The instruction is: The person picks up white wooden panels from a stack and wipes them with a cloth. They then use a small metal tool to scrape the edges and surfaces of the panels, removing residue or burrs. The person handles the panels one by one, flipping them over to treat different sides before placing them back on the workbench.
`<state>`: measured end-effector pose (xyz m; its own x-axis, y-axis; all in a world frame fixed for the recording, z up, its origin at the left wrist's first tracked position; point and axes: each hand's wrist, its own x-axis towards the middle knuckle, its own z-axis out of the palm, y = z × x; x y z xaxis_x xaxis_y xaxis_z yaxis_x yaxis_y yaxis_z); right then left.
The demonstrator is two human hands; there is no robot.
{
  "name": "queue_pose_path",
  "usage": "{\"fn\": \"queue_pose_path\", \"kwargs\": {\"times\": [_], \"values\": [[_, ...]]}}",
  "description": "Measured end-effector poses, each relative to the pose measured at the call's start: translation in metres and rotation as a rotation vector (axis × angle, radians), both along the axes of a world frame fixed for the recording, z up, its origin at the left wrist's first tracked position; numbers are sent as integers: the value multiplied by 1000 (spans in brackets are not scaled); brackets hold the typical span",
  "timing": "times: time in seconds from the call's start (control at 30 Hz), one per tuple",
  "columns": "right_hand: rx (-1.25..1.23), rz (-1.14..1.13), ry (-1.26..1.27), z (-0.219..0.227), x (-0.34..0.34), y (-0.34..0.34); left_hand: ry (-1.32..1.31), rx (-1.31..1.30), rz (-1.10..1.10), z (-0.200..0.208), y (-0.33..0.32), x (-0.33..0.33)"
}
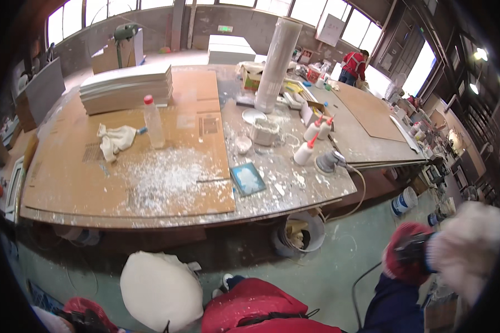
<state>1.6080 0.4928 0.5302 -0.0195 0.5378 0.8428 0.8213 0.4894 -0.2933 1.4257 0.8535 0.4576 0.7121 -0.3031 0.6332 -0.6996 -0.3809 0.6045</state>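
Note:
At the right edge my right hand (469, 247), in a whitish glove, is raised beside the table, smeared by motion. Its fingers cannot be made out, nor whether it holds anything. A black strap or device sits at that wrist over a red cuff. Low at the left rim is my left hand (53, 321), mostly cut off, with a similar red cuff and black strap; its fingers are hidden. Nearest to it lies a rounded cream padded thing (161, 289), perhaps a stool seat.
A worktable carries a powder-strewn cardboard sheet (194, 161), stacked white boards (126, 89), a clear bottle (154, 122), a rag (115, 140), red-tipped squeeze bottles (304, 152), a sander (329, 162) and an upright wrapped roll (278, 66). A bucket (311, 230) stands below. Another person (354, 67) works far right.

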Motion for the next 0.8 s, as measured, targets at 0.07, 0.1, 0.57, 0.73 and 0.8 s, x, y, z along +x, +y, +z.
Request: {"fn": "queue_pose_path", "kwargs": {"times": [0.07,0.1,0.57,0.73,0.8], "values": [[-214,-102,333,-57,38,25,31,47,33,4,9,1],[-425,-122,489,-86,62,36,58,77,69,6,13,0],[-673,-353,397,-372,172,160,655,289,930,-69,63,60],[-609,-383,513,-383,183,156,770,219,1009,-87,66,69],[-594,-379,537,-387,183,156,836,210,1009,-90,69,76]]}}
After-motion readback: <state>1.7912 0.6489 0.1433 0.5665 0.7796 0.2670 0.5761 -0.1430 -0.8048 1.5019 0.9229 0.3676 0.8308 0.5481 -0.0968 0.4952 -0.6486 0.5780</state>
